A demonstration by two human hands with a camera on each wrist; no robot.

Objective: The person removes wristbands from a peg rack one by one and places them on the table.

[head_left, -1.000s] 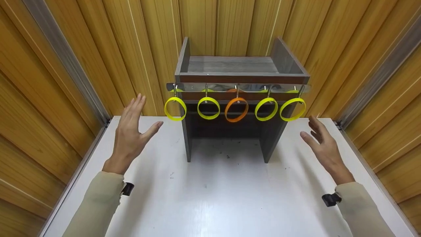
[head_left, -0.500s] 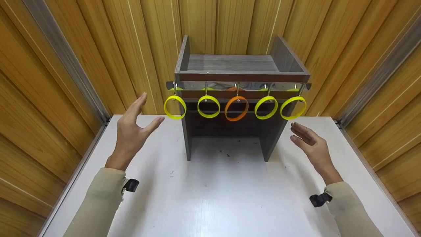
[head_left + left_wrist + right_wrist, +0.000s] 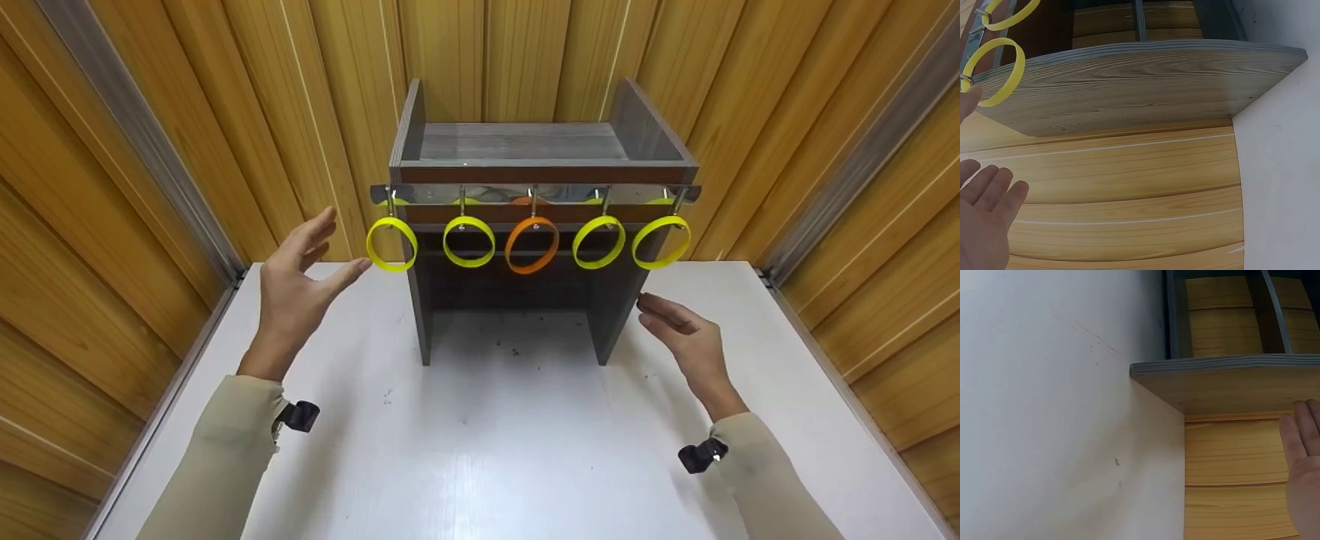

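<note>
Several rings hang from hooks along a metal rail (image 3: 495, 194) on the front of a grey wooden shelf unit (image 3: 420, 315). Four are yellow, with an orange ring (image 3: 529, 271) in the middle. My left hand (image 3: 295, 304) is raised left of the leftmost yellow ring (image 3: 391, 268), thumb and fingers spread apart. Its thumb tip is right at that ring's edge and overlaps the yellow ring (image 3: 1015, 76) in the left wrist view. Lower on the other side, my right hand (image 3: 688, 341) holds nothing. Its fingertips are beside the unit's right panel, below the rightmost yellow ring (image 3: 652, 267).
The unit stands on a white tabletop (image 3: 465, 450) against a yellow wood-plank wall (image 3: 517, 60). Plank walls also rise at both sides, with metal frame edges. Small dark specks (image 3: 515, 352) mark the tabletop under the unit. Each wrist carries a small black camera (image 3: 301, 416).
My right hand has moved left and lower, towards the unit's right panel, its fingers drawing together. My left hand's fingers have bent forward, its thumb nearing the leftmost ring. The rings hang as before.
</note>
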